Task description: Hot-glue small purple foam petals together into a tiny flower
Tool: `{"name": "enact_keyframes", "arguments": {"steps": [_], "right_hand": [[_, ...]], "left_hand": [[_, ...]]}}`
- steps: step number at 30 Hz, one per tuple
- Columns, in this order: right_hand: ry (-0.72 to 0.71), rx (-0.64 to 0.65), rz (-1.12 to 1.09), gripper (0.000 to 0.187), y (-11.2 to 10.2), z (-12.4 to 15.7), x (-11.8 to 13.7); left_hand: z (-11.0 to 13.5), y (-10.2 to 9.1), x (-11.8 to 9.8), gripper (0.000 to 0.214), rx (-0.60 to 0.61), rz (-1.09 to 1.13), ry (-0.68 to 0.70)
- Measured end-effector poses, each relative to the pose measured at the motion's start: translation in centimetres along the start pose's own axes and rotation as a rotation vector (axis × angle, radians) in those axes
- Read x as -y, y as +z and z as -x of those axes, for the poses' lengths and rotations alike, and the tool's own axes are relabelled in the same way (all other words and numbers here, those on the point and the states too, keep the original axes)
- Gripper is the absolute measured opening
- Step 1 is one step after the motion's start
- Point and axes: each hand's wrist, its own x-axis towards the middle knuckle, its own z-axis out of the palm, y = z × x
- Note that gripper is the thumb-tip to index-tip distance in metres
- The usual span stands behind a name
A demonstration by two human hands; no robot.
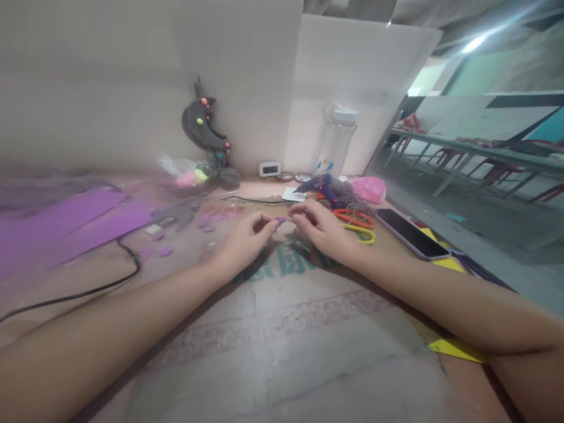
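Between the thumb and forefinger of my left hand [251, 238] is a small purple foam piece [281, 220], its exact shape too small to tell. Close to its right, my right hand [319, 229] has thumb and finger pinched together at something tiny and thin that I cannot make out. Several purple cut-outs [165, 251] lie on the table left of my hands, with more pale purple ones [215, 217] behind my left hand. Beyond my right hand rests a dark blue glue gun [321, 187].
Purple sheets [88, 229] and a black cable [132, 258] lie left. Orange-handled scissors [355, 218], yellow handles [363, 233], grey yarn [350, 194] and a phone [412, 234] sit right. Behind stand a bottle [337, 141], a small clock [269, 169] and a dark crescent decoration [196, 124].
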Motion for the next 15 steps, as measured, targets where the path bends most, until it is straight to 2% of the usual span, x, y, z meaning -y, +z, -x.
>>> {"name": "enact_keyframes", "arguments": {"steps": [5,8,10,12,15], "right_hand": [[-0.019,-0.25,0.039,0.021,-3.2,-1.6,-0.8],[0.033,-0.289,0.31,0.037,-5.6,-2.4,-2.3],[0.004,-0.239,0.584,0.045,-6.8,-2.6,-3.8],[-0.006,-0.114,0.818,0.047,-7.5,-2.6,-5.4],[0.126,0.071,0.987,0.05,-7.8,-2.6,-7.1]], "left_hand": [[0.1,0.0,-0.2,0.031,-0.012,-0.009,-0.066],[0.0,0.1,0.0,0.03,-0.011,0.001,-0.069],[-0.1,0.1,0.2,0.028,-0.011,0.023,-0.056],[-0.1,0.1,0.3,0.026,-0.013,0.034,-0.046],[-0.1,0.1,0.3,0.024,-0.015,0.023,-0.045]]}}
